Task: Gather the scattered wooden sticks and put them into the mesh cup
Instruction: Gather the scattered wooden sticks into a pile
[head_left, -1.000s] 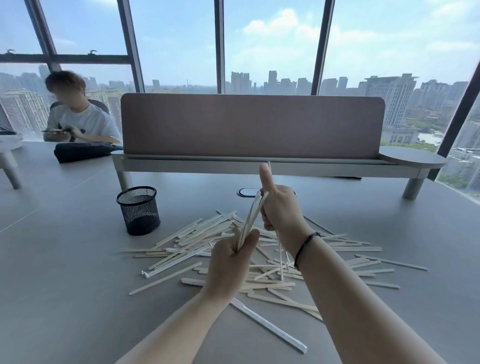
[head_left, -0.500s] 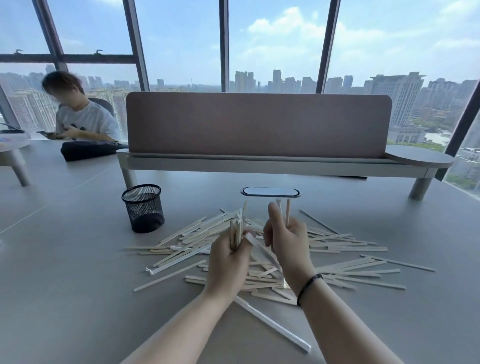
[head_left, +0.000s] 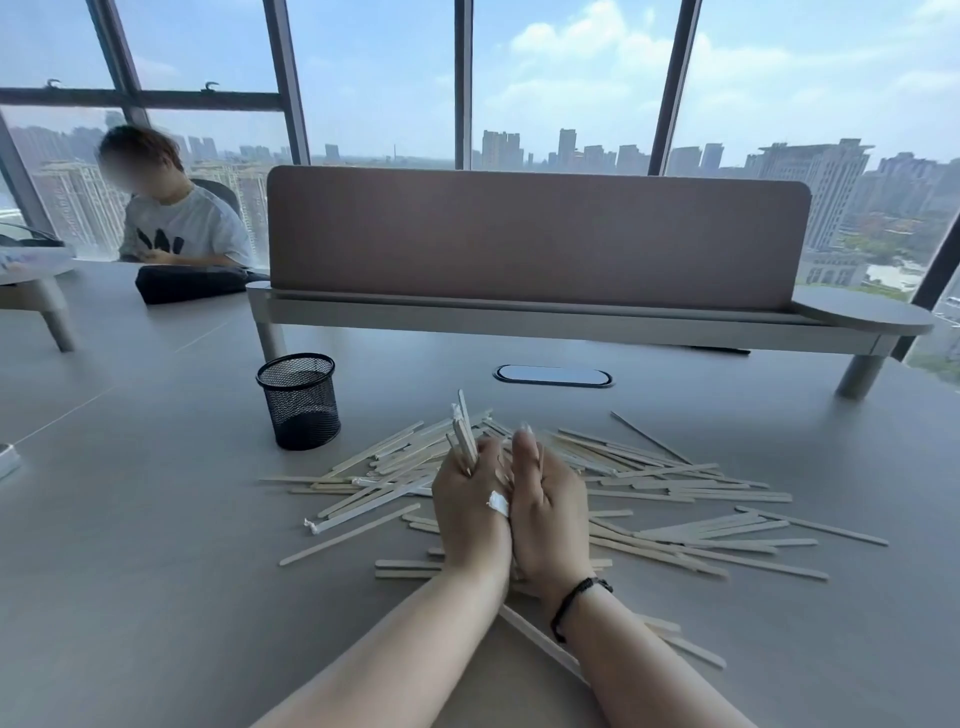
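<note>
Left hand: its fingers are curled round a small bundle of sticks, which stands almost upright out of the fist, above the pile.
Right hand: it is close beside the left hand and touches it; the fingers point away from the camera. I cannot tell if it holds a stick.
Wristband: black, on the right wrist.
Wooden sticks: they lie scattered in a flat pile on the counter, under and around both hands; some are in paper wrappers.
Mesh cup: black, upright on the counter, to the left of the pile and just behind it, apart from the hands.
Background: a pink divider panel on a low shelf; another person sits at the far left.
</note>
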